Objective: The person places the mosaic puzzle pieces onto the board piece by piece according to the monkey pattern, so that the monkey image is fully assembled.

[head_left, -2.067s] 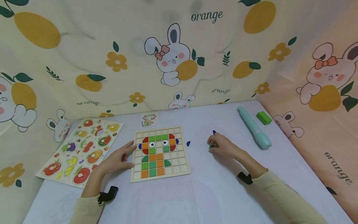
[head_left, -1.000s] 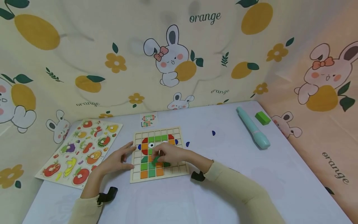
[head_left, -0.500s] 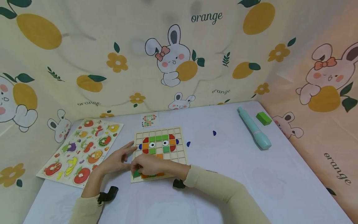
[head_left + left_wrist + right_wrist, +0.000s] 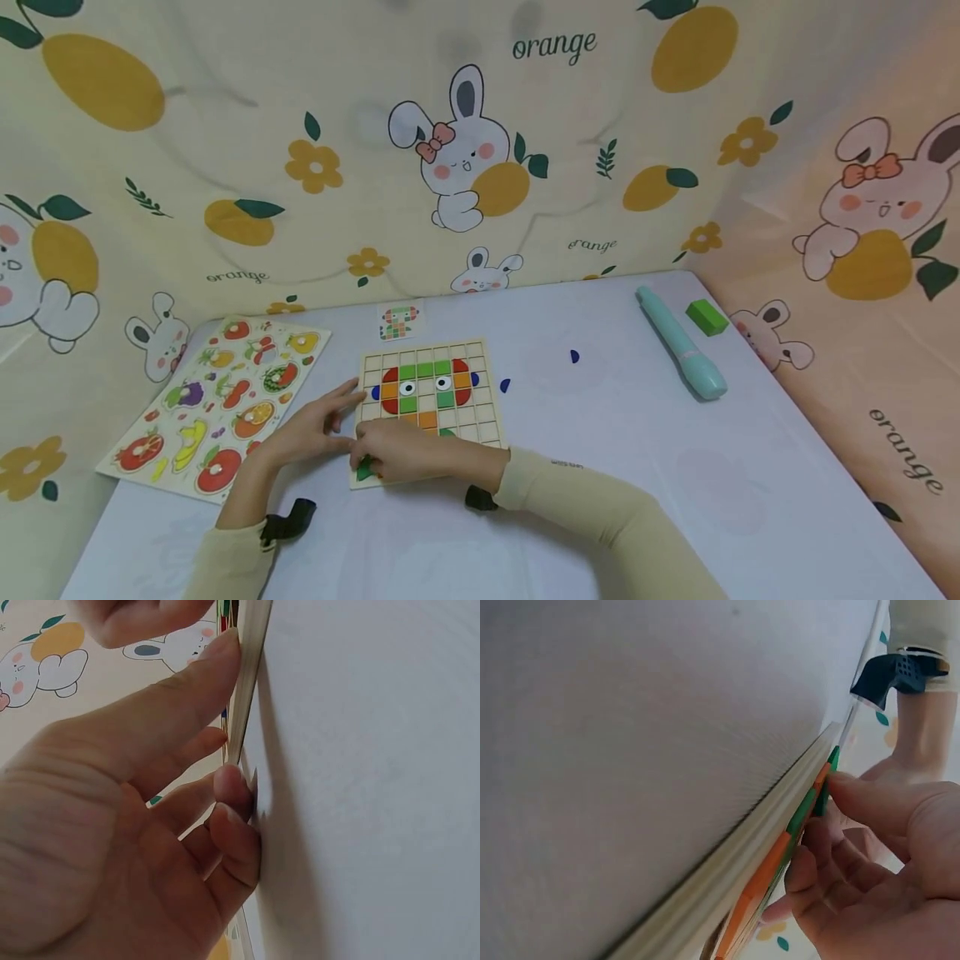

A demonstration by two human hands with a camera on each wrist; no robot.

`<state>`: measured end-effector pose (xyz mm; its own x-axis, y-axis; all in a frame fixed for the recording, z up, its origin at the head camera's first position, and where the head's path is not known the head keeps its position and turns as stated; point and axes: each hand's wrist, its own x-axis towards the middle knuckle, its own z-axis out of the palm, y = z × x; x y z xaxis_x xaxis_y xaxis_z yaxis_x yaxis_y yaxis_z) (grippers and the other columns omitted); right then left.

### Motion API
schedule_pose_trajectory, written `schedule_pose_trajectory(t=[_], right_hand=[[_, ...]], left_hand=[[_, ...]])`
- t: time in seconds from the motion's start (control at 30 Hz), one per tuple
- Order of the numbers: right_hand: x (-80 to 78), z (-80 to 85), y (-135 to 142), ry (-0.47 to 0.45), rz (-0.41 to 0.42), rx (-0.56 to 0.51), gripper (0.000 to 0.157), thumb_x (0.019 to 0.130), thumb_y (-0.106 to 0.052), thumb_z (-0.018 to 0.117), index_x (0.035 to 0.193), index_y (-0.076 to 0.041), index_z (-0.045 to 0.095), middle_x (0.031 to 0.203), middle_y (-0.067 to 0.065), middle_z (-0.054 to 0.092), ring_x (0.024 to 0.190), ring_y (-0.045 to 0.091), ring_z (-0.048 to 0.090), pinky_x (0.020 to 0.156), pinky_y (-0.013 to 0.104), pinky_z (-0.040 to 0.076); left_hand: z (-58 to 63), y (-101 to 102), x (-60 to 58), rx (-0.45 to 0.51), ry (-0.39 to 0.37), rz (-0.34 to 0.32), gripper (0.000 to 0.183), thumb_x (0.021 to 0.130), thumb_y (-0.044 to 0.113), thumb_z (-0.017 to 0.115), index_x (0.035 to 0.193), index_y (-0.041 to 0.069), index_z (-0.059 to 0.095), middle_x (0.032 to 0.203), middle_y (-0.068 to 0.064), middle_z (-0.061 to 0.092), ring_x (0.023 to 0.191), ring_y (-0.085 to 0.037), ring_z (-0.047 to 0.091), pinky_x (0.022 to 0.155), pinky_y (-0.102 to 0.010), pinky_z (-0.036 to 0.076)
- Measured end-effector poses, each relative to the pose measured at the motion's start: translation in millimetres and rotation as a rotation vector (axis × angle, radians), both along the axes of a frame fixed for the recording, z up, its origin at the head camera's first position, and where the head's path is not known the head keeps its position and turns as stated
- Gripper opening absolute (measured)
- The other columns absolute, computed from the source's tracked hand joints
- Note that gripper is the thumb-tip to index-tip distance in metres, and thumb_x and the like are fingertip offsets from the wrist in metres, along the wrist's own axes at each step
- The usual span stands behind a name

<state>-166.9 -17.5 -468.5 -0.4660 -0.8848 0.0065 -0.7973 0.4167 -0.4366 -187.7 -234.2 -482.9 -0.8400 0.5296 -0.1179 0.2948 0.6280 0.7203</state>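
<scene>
A square wooden grid board point(image 4: 487, 414) lies on the white table, with red, orange, green and blue tiles and two eye tiles forming a figure. My left hand point(image 4: 315, 429) rests against the board's left side, thumb and fingertips along its edge; the left wrist view shows the thumb on that edge point(image 4: 251, 675). My right hand point(image 4: 401, 450) reaches across the lower board and pinches a green tile point(image 4: 823, 801) between thumb and fingers, at the lower left corner cell. This hand hides most of the figure's lower rows in the head view.
Two blue half-round tiles, one near point(image 4: 506, 385) and one farther point(image 4: 575, 357), lie right of the board. A small pattern card point(image 4: 401, 322) is behind it. A fruit picture board point(image 4: 168, 425) lies left. At the back right are a teal club-shaped object point(image 4: 681, 343) and a green block point(image 4: 707, 317).
My right hand has picked up the green tile from the table at right and carried it left across the board to its lower left corner. My left hand has stayed at the board's edge.
</scene>
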Motion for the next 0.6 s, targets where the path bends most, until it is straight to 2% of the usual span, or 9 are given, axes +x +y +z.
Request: schedule_pose_trajectory(t=[0.17, 0.6], right_hand=[[1.4, -0.5, -0.7, 0.039, 0.003, 0.019, 0.018, 0.091, -0.01, 0.072, 0.107, -0.017, 0.078, 0.099, -0.005, 0.061, 0.083, 0.003, 0.049, 0.071, 0.007, 0.038], [1.5, -0.9, 3.6, -0.087, -0.072, -0.007, 0.013, 0.095, -0.01, 0.069, 0.102, -0.017, 0.077, 0.094, -0.008, 0.056, 0.079, 0.001, 0.049, 0.068, 0.008, 0.04]], left_hand=[[-0.4, -0.1, 0.4, -0.004, -0.005, 0.009, 0.075, 0.083, 0.009, 0.079, 0.148, 0.001, 0.045, 0.162, -0.022, 0.021, 0.074, -0.017, 0.047, 0.062, -0.023, 0.039], [1.2, 0.6, 1.4, -0.002, -0.016, 0.018, 0.075, 0.083, 0.013, 0.08, 0.148, 0.001, 0.045, 0.162, -0.022, 0.022, 0.074, -0.02, 0.047, 0.061, -0.024, 0.039]])
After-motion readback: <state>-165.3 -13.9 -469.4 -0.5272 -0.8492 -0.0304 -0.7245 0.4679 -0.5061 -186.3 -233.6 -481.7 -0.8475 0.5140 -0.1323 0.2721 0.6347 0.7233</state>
